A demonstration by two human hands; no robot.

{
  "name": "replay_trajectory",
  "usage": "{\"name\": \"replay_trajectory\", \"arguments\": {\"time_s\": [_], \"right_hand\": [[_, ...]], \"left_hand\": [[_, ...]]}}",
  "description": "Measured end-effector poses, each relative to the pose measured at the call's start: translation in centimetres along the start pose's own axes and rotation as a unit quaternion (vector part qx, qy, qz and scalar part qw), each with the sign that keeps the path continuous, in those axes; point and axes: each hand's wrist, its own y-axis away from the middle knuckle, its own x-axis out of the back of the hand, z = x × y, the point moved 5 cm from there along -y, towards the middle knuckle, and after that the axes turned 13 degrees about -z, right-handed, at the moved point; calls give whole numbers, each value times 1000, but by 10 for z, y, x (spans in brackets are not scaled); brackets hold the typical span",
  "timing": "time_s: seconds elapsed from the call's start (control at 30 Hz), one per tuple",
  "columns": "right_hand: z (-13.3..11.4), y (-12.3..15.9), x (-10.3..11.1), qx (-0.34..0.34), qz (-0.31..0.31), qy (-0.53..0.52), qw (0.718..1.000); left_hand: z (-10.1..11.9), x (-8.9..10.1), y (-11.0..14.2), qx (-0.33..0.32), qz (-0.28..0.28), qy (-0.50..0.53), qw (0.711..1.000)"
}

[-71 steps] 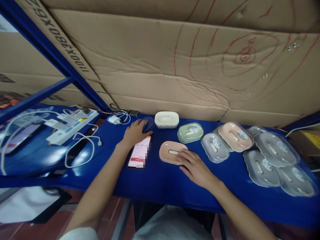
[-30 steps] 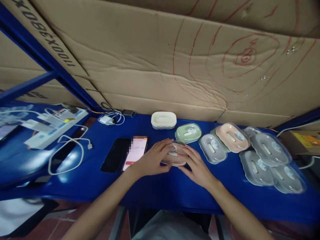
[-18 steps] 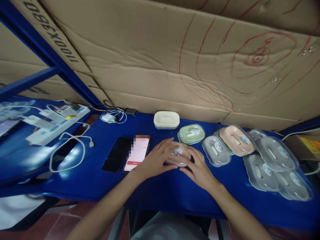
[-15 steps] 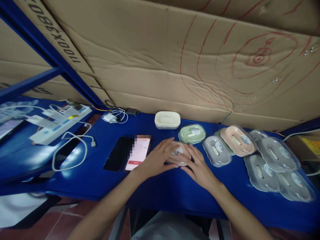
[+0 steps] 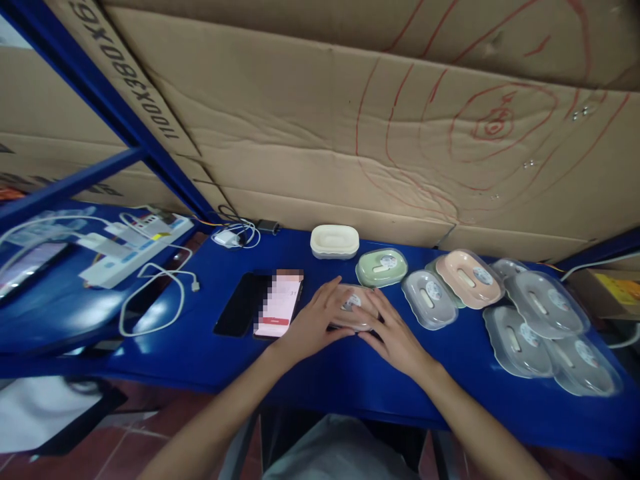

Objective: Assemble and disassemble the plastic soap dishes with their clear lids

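Observation:
A pink soap dish (image 5: pixel 354 308) with a clear lid and a round label lies on the blue table between my two hands. My left hand (image 5: pixel 324 313) grips it from the left, its fingers over the lid and its thumb along the near edge. From the right, my right hand (image 5: pixel 393 325) holds the same dish, fingers bent over the lid and thumb at the near side. Parts of the dish are covered by the fingers. Just behind it sits a green lidded soap dish (image 5: pixel 381 268). A cream dish (image 5: pixel 335 241) stands farther back.
Right of my hands lie a grey dish (image 5: pixel 430 300), a pink dish (image 5: pixel 470 279) and several grey ones (image 5: pixel 546 303), some overlapping. Two phones, one dark (image 5: pixel 241 303) and one lit (image 5: pixel 280 303), lie left. A power strip (image 5: pixel 135 250) and cables are farther left. Cardboard (image 5: pixel 280 133) stands behind.
The camera view has shifted slightly, moving the left-side things rightward and the right-side dishes a little leftward. Both hands keep nearly the same hold on the pink soap dish.

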Motion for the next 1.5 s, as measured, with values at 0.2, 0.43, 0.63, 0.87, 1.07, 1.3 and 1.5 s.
{"name": "replay_trajectory", "arguments": {"time_s": [0.2, 0.43, 0.63, 0.87, 1.07, 1.3, 1.5], "right_hand": [[-3, 2, 1, 14, -3, -5, 1000], [-3, 3, -1, 8, -11, -34, 999], [2, 5, 6, 26, 38, -37, 998], [24, 10, 58, -74, 178, 40, 980], [75, -6, 93, -197, 189, 22, 962], [119, -27, 80, -263, 193, -47, 944], [113, -22, 73, -256, 209, 15, 944]], "left_hand": [[4, -4, 8, -1, 23, -40, 999], [7, -3, 8, 6, 16, -38, 999], [6, 5, 14, -28, 48, 39, 998], [19, 41, 10, -17, 95, 6, 995], [-15, 89, -13, 38, 141, -79, 986], [-70, 93, -50, 125, 16, -169, 977], [-71, 79, -50, 118, -12, -204, 972]]}}
